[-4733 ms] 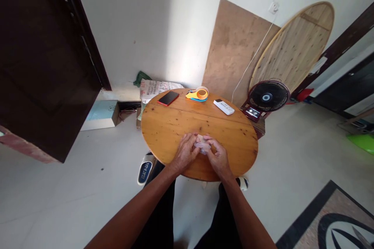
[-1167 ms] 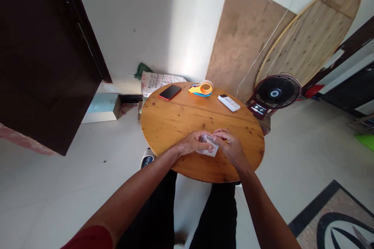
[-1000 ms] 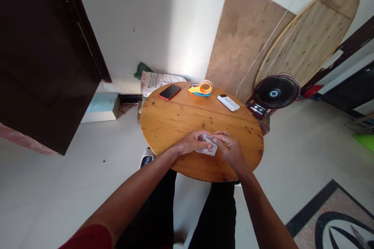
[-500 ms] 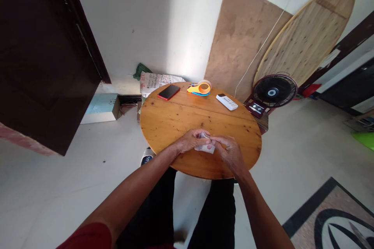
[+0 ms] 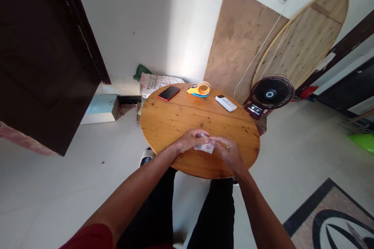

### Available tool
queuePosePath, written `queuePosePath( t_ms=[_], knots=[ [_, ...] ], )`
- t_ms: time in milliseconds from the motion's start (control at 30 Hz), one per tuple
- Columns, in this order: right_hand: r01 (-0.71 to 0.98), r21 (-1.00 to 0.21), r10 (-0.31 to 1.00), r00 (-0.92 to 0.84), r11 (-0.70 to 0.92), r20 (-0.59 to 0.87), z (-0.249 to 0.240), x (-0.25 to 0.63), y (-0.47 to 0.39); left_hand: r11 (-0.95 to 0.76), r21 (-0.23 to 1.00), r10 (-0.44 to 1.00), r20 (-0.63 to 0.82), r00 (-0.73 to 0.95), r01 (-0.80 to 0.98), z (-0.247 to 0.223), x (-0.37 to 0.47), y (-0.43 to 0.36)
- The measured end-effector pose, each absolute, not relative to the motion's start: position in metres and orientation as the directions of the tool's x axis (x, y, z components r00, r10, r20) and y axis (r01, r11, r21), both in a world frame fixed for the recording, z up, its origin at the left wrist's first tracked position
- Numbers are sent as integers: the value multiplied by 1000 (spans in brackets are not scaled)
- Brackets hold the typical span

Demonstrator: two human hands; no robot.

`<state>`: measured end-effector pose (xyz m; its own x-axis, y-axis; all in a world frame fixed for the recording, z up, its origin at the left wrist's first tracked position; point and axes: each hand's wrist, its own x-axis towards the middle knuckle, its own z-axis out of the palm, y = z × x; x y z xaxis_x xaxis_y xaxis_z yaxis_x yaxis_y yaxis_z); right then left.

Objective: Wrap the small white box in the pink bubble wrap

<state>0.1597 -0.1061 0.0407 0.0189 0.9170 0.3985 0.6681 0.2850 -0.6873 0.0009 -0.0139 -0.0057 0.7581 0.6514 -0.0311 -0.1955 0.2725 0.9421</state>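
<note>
Over the near half of the round wooden table [image 5: 175,120], both hands meet at a small whitish, translucent packet [image 5: 207,148] with a round pinkish-red mark. My left hand [image 5: 191,140] is closed on the packet's left and upper side, thumb on top. My right hand [image 5: 228,148] comes in from the right, its thumb and fingertips pinched together at the packet's top edge beside the left thumb. The fingers cover the packet's upper part, and its contents cannot be made out.
Toward the table's far side lie a red-edged phone [image 5: 168,93], a yellow and blue tape dispenser [image 5: 199,89] and a white remote-like device [image 5: 226,103]. A fan [image 5: 269,93] stands beyond the right edge. Boards [image 5: 242,35] lean on the wall; a printed sack [image 5: 159,83] is behind the table.
The view has shifted slightly. Both hands stay on the packet in nearly the same place, with only small finger movement.
</note>
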Motion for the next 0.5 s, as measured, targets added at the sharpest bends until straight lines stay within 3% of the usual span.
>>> queuePosePath(
  t_ms=[100,200,500],
  knots=[
    [658,-698,910,47,282,412,37,160,-108,294,935,651,-44,757,-199,-2,0,-14],
    [712,-631,886,28,308,464,31,161,-109,312,928,655,-56,754,-202,0,0,-14],
    [914,-131,723,-210,385,658,16,157,-118,331,913,656,-42,753,-238,-2,0,-13]
  ],
)
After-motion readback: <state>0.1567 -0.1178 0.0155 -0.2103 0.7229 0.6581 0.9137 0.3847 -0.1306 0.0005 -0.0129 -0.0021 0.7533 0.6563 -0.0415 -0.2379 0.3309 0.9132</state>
